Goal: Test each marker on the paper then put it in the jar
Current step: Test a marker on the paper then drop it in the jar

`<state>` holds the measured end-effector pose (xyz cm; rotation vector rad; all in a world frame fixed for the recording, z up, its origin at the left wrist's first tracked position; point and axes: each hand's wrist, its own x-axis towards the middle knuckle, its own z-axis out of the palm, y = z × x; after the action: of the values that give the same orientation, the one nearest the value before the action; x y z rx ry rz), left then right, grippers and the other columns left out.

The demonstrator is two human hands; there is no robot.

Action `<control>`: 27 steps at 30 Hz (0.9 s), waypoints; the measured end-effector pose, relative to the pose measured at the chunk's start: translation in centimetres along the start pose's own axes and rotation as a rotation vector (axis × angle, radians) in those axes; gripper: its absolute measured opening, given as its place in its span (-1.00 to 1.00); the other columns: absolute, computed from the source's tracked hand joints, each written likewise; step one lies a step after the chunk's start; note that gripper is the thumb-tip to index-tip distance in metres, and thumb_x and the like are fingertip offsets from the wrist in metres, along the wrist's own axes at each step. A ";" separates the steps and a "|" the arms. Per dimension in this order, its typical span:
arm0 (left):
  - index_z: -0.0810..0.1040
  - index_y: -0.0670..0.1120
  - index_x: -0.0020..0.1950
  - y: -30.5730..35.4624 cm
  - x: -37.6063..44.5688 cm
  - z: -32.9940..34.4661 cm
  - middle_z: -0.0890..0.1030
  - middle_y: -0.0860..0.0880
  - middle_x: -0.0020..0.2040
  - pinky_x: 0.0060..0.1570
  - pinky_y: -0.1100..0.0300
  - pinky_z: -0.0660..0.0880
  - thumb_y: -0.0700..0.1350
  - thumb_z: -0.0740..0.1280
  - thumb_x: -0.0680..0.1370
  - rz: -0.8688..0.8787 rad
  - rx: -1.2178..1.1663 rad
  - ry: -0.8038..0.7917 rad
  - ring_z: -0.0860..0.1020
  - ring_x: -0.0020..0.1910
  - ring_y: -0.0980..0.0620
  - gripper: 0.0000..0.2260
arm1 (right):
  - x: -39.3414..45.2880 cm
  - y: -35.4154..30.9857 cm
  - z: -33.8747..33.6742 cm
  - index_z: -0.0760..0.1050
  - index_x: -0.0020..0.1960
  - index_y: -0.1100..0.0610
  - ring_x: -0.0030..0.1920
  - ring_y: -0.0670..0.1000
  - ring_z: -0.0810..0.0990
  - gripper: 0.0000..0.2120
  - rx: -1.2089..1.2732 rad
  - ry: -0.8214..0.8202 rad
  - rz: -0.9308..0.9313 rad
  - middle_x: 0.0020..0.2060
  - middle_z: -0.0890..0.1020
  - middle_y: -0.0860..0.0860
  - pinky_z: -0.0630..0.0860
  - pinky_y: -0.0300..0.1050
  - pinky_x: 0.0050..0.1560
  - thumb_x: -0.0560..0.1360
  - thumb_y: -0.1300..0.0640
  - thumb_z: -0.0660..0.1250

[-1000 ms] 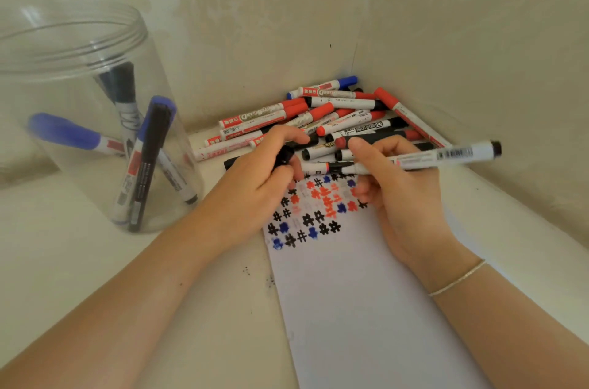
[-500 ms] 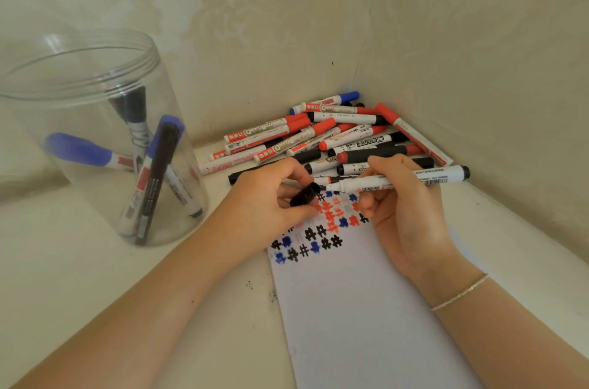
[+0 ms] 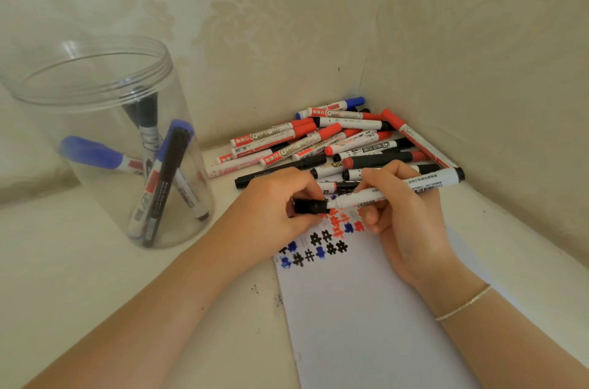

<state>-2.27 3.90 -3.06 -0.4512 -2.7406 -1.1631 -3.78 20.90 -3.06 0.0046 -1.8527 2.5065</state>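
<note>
Marker (image 3: 398, 189): white barrel, black end plug, printed label; lies nearly level between the two hands, above the far end of the paper, plug end out past the right hand.

Cap (image 3: 310, 206): black, at the marker's tip end; whether it is fully seated cannot be told.

Right hand (image 3: 404, 213): fingers curled round the barrel, thumb and forefinger pinching it near the tip end; the lower fingers are folded under, just above the paper. A thin bracelet (image 3: 463, 304) circles the wrist.

Left hand (image 3: 271, 213): fingers curled, thumb and fingertips pinching the cap; the hand's heel sits at the paper's left edge.

Paper (image 3: 366, 325): white sheet beneath and nearer than both hands; black, blue and red hash marks (image 3: 318, 245) sit just below the hands.

Pile of markers (image 3: 334, 143): red, black and blue caps, heaped just beyond the hands in the wall corner.

Jar (image 3: 105, 140): clear plastic, open top, upright, well left of the left hand; several markers lean inside, blue and black caps showing.
</note>
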 end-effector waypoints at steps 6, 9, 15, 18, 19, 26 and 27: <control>0.60 0.04 -0.01 -0.1 -0.2 0.1 0.60 0.17 -0.13 -0.07 0.40 0.47 -0.10 0.46 0.45 0.051 -0.047 0.031 0.56 -0.10 0.26 -0.85 | 0.0 0.0 0.2 0.43 -0.30 0.23 -0.57 -0.03 0.46 -0.80 0.009 -0.050 0.000 -0.45 0.59 0.10 0.41 -0.21 -0.54 0.48 0.27 0.35; 0.56 0.10 0.03 0.0 -0.3 0.0 0.61 0.15 -0.14 -0.15 0.22 0.52 -0.07 0.40 0.50 0.050 -0.114 0.032 0.58 -0.17 0.15 -0.86 | 0.0 -0.2 0.0 0.44 -0.27 0.24 -0.53 -0.02 0.52 -0.84 0.059 -0.101 0.014 -0.41 0.63 0.11 0.48 -0.20 -0.48 0.40 0.19 0.38; 0.54 0.14 0.12 0.7 -0.4 0.4 0.61 0.17 -0.08 -0.15 0.21 0.53 0.03 0.29 0.56 0.060 -0.193 -0.016 0.57 -0.14 0.16 -0.84 | -0.1 -0.3 0.1 0.47 -0.22 0.28 -0.49 0.00 0.56 -0.79 0.095 -0.182 0.048 -0.37 0.63 0.17 0.53 -0.19 -0.44 0.36 0.12 0.39; 0.54 0.11 0.06 0.9 -0.4 0.2 0.56 0.16 -0.25 -0.34 0.37 0.40 0.00 0.27 0.57 0.018 -0.215 -0.012 0.49 -0.32 0.21 -0.89 | 0.0 -0.4 -0.1 0.50 -0.15 0.29 -0.49 0.04 0.54 -0.69 0.228 -0.109 0.092 -0.38 0.62 0.15 0.51 -0.16 -0.46 0.44 0.01 0.31; 0.54 0.09 0.04 0.8 -0.4 0.1 0.53 0.14 -0.30 -0.38 0.40 0.36 -0.01 0.27 0.57 -0.009 -0.227 -0.009 0.46 -0.37 0.23 -0.91 | 0.1 -0.4 -0.3 0.50 -0.16 0.27 -0.51 0.03 0.52 -0.71 0.273 -0.037 0.090 -0.40 0.61 0.14 0.49 -0.18 -0.47 0.48 0.02 0.29; 0.59 -0.01 -0.17 0.5 -0.3 -0.2 0.56 0.05 -0.33 -0.35 0.40 0.38 -0.04 0.33 0.51 -0.167 -0.316 0.090 0.48 -0.37 0.14 -0.90 | 0.2 0.2 0.0 0.47 -0.29 0.17 -0.62 -0.05 0.36 -0.73 -0.284 0.169 -0.044 -0.53 0.47 0.11 0.30 -0.28 -0.58 0.52 0.05 0.35; 0.60 -0.01 -0.19 0.4 -0.3 -0.2 0.54 0.06 -0.36 -0.36 0.36 0.38 -0.02 0.33 0.51 -0.199 -0.368 0.101 0.46 -0.40 0.15 -0.88 | 0.1 0.2 0.3 0.47 -0.31 0.19 -0.63 -0.09 0.32 -0.70 -0.326 0.155 -0.042 -0.56 0.45 0.07 0.27 -0.31 -0.59 0.51 0.03 0.35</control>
<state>-1.87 3.96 -2.76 -0.1501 -2.5326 -1.7000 -3.88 20.59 -3.20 -0.1507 -2.1414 2.0828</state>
